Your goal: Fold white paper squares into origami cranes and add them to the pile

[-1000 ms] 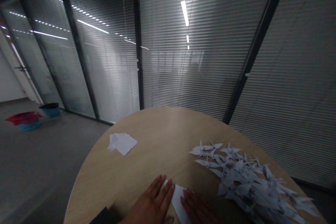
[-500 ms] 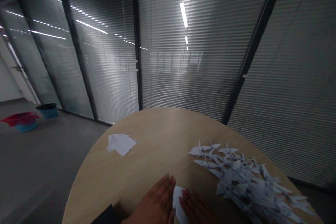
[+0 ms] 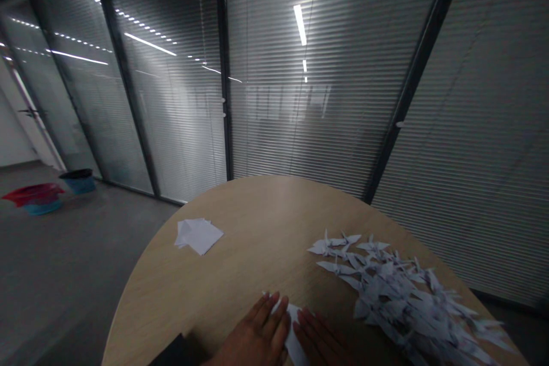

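A sheet of white paper (image 3: pixel 294 343) lies on the round wooden table (image 3: pixel 240 274) at the near edge of the view, mostly covered by my hands. My left hand (image 3: pixel 259 331) rests flat on its left part, fingers stretched out and slightly apart. A white edge of the paper shows beyond those fingertips. On the right part lies my right hand (image 3: pixel 319 338), its fingers extended over the paper and its lower part in shadow. Close by on the right is a heap of folded white paper cranes (image 3: pixel 403 297).
A small stack of white paper squares (image 3: pixel 199 235) lies on the table's left side. Glass partitions with blinds (image 3: pixel 300 126) stand behind the table. On the floor at left are a bin with a red liner (image 3: pixel 38 197) and a bin with a black liner (image 3: pixel 79 180).
My left hand has shifted slightly and its fingers have spread, so paper now shows past the fingertips. My right hand stays nearly in place.
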Available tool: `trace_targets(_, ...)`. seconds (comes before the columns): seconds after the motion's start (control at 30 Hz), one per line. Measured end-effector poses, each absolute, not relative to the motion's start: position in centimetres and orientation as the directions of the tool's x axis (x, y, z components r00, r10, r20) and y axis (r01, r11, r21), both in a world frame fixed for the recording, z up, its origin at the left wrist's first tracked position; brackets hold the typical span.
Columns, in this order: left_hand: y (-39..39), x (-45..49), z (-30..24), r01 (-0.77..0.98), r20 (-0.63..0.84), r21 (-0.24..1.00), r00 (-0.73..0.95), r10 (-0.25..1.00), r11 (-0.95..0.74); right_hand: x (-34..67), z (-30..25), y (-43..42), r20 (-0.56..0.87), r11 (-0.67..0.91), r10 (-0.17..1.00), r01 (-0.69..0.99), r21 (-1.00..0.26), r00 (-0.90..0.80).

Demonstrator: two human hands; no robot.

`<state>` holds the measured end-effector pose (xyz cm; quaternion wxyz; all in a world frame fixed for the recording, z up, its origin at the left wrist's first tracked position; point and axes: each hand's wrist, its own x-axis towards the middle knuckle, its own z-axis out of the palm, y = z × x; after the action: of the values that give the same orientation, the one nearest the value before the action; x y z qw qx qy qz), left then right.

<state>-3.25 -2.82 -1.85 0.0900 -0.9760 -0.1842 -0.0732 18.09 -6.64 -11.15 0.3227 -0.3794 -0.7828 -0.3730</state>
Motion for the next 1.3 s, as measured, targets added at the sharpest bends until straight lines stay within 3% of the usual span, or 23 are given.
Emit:
trace_targets(0.07, -2.8, -3.3, -1.9, 0.380, 0.180, -0.104, 0.916, 0.358, -0.919, 18.1, -11.6, -6.6, 0.807, 0.412, 0.346, 0.850, 0.328, -0.479)
trace_targets(0.17, -2.7, -3.3, -2.0, 0.398, 0.165, -0.065, 0.909, 0.383, -0.915, 18.4, -10.8, -6.8, 0.697, 0.474, 0.402, 0.786, 0.397, -0.594)
trace_targets(0.43, -2.6, -3.1, -1.8, 0.383, 0.145, -0.054, 0.917, 0.372, -0.922, 17.5, -9.3, -6.7, 0.844, 0.437, 0.322, 0.858, 0.270, -0.429)
trace_targets(0.57, -2.6, -3.2, -1.7, 0.373, 0.141, -0.078, 0.922, 0.361, -0.924, 17.5, -8.9, -6.5, 0.784, 0.421, 0.375, 0.844, 0.331, -0.494)
trace_targets(0.83, -2.7, -3.2, -1.5, 0.372, 0.145, -0.033, 0.920, 0.364, -0.928, 17.7, -10.6, -6.3, 0.737, 0.441, 0.472, 0.854, 0.278, -0.484)
trace_targets(1.03, -2.6, -3.3, -1.7, 0.379, 0.131, -0.011, 0.918, 0.374, -0.926, 18.2, -9.1, -6.5, 0.746, 0.503, 0.439, 0.825, 0.258, -0.501)
trace_targets(1.3, -2.7, -3.3, -2.1, 0.392, 0.126, -0.020, 0.914, 0.387, -0.920, 18.7, -10.0, -6.8, 0.785, 0.412, 0.452, 0.880, 0.238, -0.424)
